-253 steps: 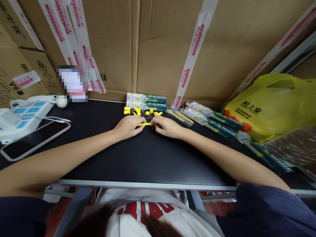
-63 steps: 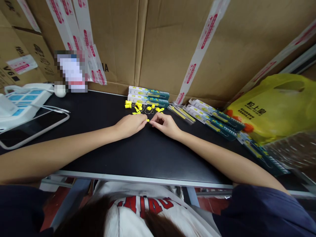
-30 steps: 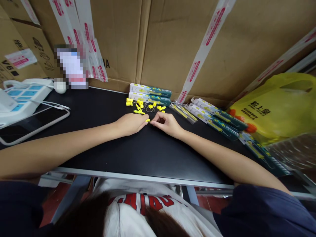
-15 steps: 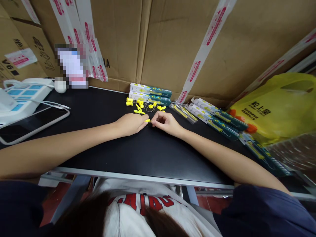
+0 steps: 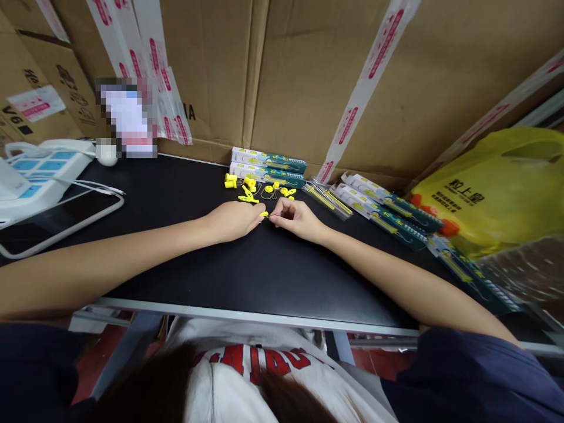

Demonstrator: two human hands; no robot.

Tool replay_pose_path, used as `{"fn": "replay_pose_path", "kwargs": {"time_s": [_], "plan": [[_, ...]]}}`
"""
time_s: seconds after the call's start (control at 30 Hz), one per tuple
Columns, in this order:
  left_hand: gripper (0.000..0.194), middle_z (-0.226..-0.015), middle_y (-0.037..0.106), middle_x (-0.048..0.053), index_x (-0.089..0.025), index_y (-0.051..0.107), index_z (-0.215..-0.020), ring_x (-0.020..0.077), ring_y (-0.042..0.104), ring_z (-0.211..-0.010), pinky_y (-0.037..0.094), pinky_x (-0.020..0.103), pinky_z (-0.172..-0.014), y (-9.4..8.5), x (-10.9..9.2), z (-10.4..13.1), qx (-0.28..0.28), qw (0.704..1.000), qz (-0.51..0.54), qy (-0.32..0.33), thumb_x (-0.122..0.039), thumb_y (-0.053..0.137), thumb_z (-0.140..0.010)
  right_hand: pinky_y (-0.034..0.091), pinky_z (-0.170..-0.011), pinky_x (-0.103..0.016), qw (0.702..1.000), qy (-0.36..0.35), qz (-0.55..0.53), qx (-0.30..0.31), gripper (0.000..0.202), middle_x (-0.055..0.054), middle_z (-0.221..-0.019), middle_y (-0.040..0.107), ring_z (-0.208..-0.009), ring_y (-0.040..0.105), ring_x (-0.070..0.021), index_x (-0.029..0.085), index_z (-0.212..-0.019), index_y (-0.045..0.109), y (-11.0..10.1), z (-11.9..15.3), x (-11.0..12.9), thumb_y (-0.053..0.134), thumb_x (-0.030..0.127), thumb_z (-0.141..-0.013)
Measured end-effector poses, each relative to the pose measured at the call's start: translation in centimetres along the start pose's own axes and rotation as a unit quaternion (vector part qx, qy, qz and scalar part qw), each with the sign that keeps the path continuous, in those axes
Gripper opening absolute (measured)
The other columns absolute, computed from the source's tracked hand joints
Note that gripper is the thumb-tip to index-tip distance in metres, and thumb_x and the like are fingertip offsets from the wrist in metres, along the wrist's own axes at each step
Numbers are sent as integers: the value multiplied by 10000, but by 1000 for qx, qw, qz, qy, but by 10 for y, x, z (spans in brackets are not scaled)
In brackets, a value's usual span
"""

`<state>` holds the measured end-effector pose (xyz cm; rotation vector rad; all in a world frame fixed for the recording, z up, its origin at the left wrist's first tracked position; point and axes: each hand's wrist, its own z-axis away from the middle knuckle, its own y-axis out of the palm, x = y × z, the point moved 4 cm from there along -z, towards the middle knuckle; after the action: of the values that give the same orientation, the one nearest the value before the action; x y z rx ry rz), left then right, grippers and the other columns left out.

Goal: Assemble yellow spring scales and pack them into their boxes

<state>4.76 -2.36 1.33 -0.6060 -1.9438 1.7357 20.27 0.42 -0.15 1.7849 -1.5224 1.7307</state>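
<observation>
On my feed, the left hand [image 5: 238,221] pinched a slim yellow piece [image 5: 263,214] over the smooth black desk [image 5: 264,276], its rear end hidden in the curled fingers. The right hand [image 5: 299,220] gripped a thin wire [image 5: 269,217] between thumb and forefinger, too fine for me to trace. Small yellow parts [image 5: 248,198], some spool-shaped, lay just beyond.

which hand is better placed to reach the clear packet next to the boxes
Probably the right hand: it is nearer the clear packet, which lies beyond it on that side. The left hand is farther off and holds a yellow piece. The right seems to pinch a thin piece.
</observation>
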Motion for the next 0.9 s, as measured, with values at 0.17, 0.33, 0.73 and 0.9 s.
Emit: {"fn": "replay_pose_path", "kwargs": {"time_s": [0.17, 0.33, 0.73, 0.9], "plan": [[319, -827, 693, 114, -154, 554, -1051, 266, 677, -741, 401, 292, -579, -1, -3, 0, 10, 1000, -2, -3, -329, 299, -973, 410, -531, -242, 999, -6, 3, -33, 401, 0, -617, 607, -553, 520, -106, 176, -719, 546, -1, 3, -1, 740, 527, -716], [304, -844, 696, 114, -156, 554, -1042, 260, 673, -757, 409, 293, -599, -2, -4, 1, 10, 1000, 15, -8, -326, 313, -972, 434, -549, -249, 998, -11, 3, -67, 398, -8, -647, 624, -574, 553, -112, 175, -725, 552, 1, 5, 0, 729, 532, -729], [306, -877, 698, 104, -156, 555, -1010, 255, 680, -796, 416, 293, -605, -3, -6, 3, 0, 998, 56, -26, -311, 294, -969, 435, -534, -246, 994, 17, -58, -95, 442, -1, -618, 631, -541, 551, -103, 183, -690, 521, 5, 4, -3, 768, 549, -668], [310, -916, 701, 97, -171, 560, -996, 258, 678, -818, 430, 299, -617, -3, -4, 3, 10, 997, 67, -35, -326, 293, -966, 424, -533, -243, 995, -2, -49, -85, 434, 3, -636, 618, -550, 543, -100, 187, -703, 513, 4, 4, -1, 770, 535, -676]]}}
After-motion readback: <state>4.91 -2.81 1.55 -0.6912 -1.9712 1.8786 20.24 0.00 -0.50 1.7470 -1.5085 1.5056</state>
